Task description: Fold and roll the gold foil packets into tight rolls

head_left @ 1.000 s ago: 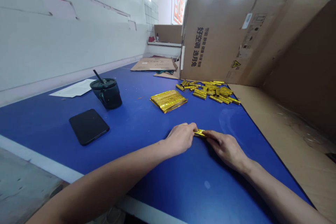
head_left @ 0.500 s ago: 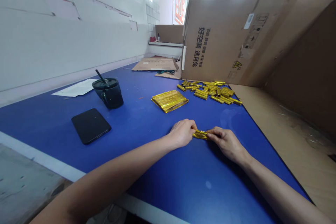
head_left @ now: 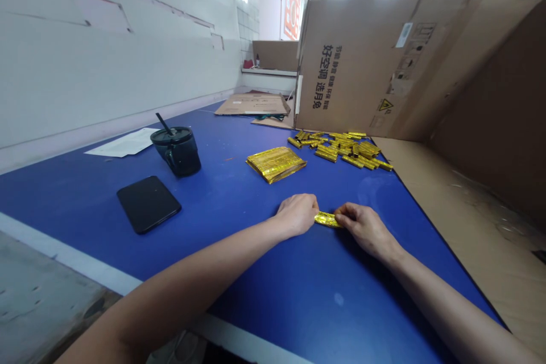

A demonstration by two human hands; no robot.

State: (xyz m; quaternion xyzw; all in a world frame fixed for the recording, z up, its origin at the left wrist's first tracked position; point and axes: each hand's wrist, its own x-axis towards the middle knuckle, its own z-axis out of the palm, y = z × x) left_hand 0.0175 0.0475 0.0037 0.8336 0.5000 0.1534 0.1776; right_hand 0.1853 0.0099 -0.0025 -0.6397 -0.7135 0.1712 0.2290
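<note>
A short gold foil roll (head_left: 327, 219) lies on the blue table (head_left: 273, 273) between my two hands. My left hand (head_left: 297, 214) closes on its left end, and my right hand (head_left: 358, 223) pinches its right end with the fingertips. Part of the roll is hidden under those fingers. Beyond my hands lies a flat stack of gold foil sheets (head_left: 276, 164). Farther right, a loose pile of several gold foil sticks (head_left: 341, 149) spreads near the table's far corner, out of reach of both hands' fingers.
A black phone (head_left: 149, 205) and a dark lidded mug with a straw (head_left: 176, 152) stand left of my hands, with a white paper sheet (head_left: 123, 143) behind. A printed cardboard box (head_left: 354, 62) rises beyond the table's far end, and a cardboard sheet (head_left: 460, 227) lies past its right edge.
More of the gold roll shows between my hands than a second ago. Both hands sit slightly farther up the picture, and the view has shifted a little.
</note>
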